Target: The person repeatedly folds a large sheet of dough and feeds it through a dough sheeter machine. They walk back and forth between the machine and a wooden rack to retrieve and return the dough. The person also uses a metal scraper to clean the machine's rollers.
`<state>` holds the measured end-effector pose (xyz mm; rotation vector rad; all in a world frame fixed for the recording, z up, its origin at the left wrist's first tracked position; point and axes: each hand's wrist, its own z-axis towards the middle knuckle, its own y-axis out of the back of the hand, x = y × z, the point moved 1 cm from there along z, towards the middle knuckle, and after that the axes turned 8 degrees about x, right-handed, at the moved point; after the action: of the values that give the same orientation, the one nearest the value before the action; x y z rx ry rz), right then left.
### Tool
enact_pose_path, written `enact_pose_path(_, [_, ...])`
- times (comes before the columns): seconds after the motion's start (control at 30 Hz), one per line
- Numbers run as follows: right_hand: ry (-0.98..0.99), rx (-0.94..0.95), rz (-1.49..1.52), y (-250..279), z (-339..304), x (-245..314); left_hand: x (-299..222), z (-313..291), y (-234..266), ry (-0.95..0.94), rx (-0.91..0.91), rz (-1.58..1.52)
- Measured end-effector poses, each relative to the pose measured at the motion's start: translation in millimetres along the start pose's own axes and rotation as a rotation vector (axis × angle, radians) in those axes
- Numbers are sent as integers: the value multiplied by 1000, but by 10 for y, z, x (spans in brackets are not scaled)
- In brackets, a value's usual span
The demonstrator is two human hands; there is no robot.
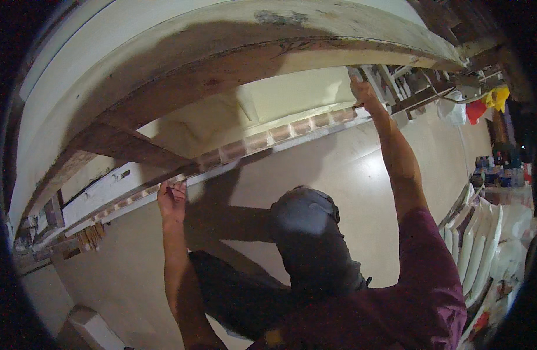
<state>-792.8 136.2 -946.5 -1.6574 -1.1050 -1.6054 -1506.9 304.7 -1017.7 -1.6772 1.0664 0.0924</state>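
A long bar point(257, 142) with brown and pale segments runs slantwise across the view, along the lower edge of a cream sheet point(297, 93). My left hand point(173, 198) is at the near side of this bar, left of the middle, palm turned up and fingers curled against its edge. Further right and higher, my right hand point(365, 93) reaches with a stretched arm to the bar's right end, beside the sheet's edge. Its fingers are bent there; what they hold, if anything, is too small to make out.
A thick wooden beam point(222, 58) arches over the sheet, with a crosspiece point(134, 146) slanting below it. My bent knee point(306, 213) rises between my arms. Metal rods point(391, 81) and hanging yellow cloth or plastic point(499, 98) are at right, above stacked white bundles point(478, 239).
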Motion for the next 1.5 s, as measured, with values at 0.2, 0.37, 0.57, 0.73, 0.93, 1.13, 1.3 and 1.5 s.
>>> enact_pose_path(0.2, [-87,-59,-434,146,-101,-225,21,90,-1,40,-18,-44])
enact_pose_path(0.37, [-78,-210,-758,215,-191,-143,59,234,-219,37,-141,60])
enact_pose_path(0.57, [-309,-103,-552,-89,-271,541,-172,116,105,-77,62,55])
enact_pose_path(0.73, [-47,10,-131,66,-257,576,-248,101,-263,-174,-81,29])
enact_pose_path(0.93, [-292,192,121,287,361,449,-308,151,-151,-270,-8,246])
enact_pose_path(1.13, [160,361,-318,825,410,-190,-324,41,-353,-339,2,300])
enact_pose_path(1.3, [-343,146,451,569,-201,120,-277,100,-592,-256,-93,70])
enact_pose_path(1.5, [-423,1,425,86,-287,700,-16,291,-182,-619,-163,960])
